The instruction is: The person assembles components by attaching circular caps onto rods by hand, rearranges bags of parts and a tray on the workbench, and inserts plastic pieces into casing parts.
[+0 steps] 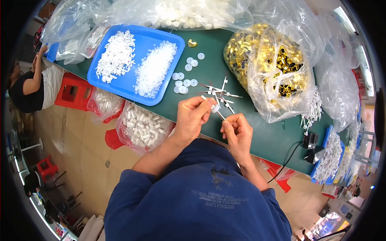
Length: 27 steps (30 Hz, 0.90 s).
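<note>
Between my two hands, above the table's near edge, a thin white stick-like part [220, 115] runs slantwise with a translucent round disc [215, 108] on it. My left hand [191, 119] pinches its upper end between thumb and forefinger, beside the disc. The lower end is between the thumb and fingers of my right hand [239, 134], whose fingers are curled. Just beyond my hands lies a loose heap of similar white stick parts [223, 95], some with thin red wires. Several translucent discs [187, 82] are scattered to the left of that heap.
A blue tray [122, 89] with two piles of small white pieces stands at left on the green table [209, 38]. A plastic bag [261, 96] of gold pieces sits at right, near a black plug [310, 140]. Red stools [74, 92] and bagged white cylinders [142, 126] are below left.
</note>
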Each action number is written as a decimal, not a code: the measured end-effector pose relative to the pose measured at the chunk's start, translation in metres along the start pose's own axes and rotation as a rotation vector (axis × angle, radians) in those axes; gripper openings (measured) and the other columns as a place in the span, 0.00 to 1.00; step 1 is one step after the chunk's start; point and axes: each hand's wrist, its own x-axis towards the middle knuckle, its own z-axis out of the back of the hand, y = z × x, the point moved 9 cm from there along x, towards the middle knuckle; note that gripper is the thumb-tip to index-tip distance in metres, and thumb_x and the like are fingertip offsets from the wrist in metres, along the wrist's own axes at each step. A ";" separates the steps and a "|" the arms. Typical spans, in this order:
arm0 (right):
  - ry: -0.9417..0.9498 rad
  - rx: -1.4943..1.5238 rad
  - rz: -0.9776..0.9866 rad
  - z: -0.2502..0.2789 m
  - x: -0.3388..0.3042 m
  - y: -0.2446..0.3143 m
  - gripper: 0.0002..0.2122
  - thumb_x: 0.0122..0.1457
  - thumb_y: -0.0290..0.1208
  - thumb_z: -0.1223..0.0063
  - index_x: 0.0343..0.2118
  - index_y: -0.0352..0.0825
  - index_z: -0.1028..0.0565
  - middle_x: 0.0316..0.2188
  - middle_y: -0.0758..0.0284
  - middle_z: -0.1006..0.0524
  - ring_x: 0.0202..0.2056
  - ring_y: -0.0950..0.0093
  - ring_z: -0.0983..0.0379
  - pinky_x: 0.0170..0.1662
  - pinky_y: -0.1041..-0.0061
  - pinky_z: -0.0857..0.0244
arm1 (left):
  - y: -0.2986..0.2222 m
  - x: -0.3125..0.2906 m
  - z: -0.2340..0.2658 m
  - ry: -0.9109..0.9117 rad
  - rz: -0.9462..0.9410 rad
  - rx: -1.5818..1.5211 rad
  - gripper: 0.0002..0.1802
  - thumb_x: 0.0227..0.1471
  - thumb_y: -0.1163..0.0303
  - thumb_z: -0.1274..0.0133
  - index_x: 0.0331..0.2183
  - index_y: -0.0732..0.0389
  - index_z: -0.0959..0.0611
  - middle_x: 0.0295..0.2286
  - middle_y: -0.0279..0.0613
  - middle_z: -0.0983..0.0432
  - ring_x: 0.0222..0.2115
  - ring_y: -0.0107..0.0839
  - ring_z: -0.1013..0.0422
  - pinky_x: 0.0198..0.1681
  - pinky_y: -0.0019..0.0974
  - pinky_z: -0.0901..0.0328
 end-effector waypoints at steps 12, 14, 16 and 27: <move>0.020 -0.072 -0.072 0.009 0.001 -0.007 0.05 0.60 0.22 0.50 0.28 0.29 0.29 0.16 0.68 0.26 0.15 0.85 0.32 0.18 0.86 0.40 | 0.006 -0.005 -0.003 -0.014 0.045 0.006 0.10 0.56 0.71 0.47 0.28 0.69 0.20 0.14 0.31 0.34 0.12 0.16 0.43 0.14 0.21 0.50; 0.150 0.402 -0.349 -0.003 -0.002 -0.030 0.06 0.61 0.23 0.51 0.27 0.29 0.29 0.15 0.69 0.26 0.14 0.85 0.33 0.17 0.85 0.42 | 0.007 -0.005 -0.004 0.002 0.047 0.014 0.10 0.56 0.71 0.46 0.28 0.69 0.19 0.13 0.31 0.34 0.12 0.16 0.44 0.14 0.21 0.50; 0.133 0.369 -0.333 -0.004 -0.001 -0.030 0.06 0.61 0.23 0.52 0.27 0.29 0.29 0.14 0.70 0.27 0.13 0.85 0.34 0.16 0.85 0.43 | 0.008 -0.005 -0.003 0.003 0.050 0.032 0.09 0.56 0.71 0.46 0.28 0.68 0.19 0.13 0.31 0.34 0.12 0.15 0.44 0.14 0.21 0.50; 0.187 0.462 -0.373 -0.017 0.001 -0.040 0.09 0.65 0.28 0.56 0.29 0.30 0.29 0.16 0.69 0.28 0.13 0.85 0.38 0.17 0.86 0.44 | 0.011 -0.001 0.008 -0.002 0.036 0.068 0.09 0.56 0.71 0.46 0.29 0.68 0.19 0.14 0.31 0.34 0.12 0.15 0.43 0.14 0.20 0.50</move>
